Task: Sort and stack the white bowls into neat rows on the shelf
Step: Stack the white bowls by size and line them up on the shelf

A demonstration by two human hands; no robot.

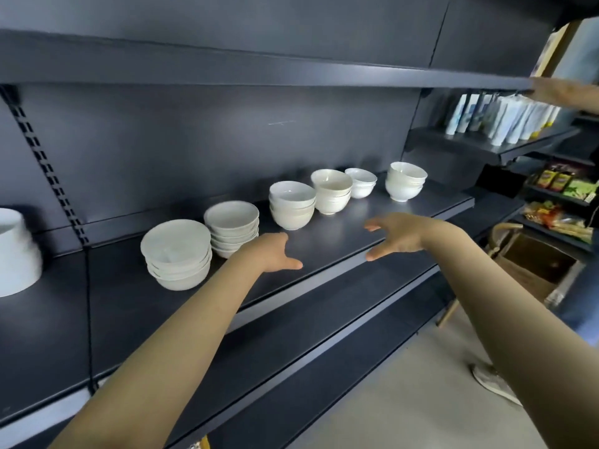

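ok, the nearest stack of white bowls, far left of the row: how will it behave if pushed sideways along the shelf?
The nearest stack probably slides on the smooth shelf. Its bowls sit slightly uneven, so the upper ones may shift or tip. It looks ceramic: likely heavy and chip-prone.

1. Six stacks of white bowls [282,202] stand upright in a row along the dark shelf [340,228], running from near left to far right.
2. The two left stacks [176,254] hold wide, shallow bowls and almost touch.
3. The four right stacks [406,181] hold deeper bowls; the farthest stands apart.
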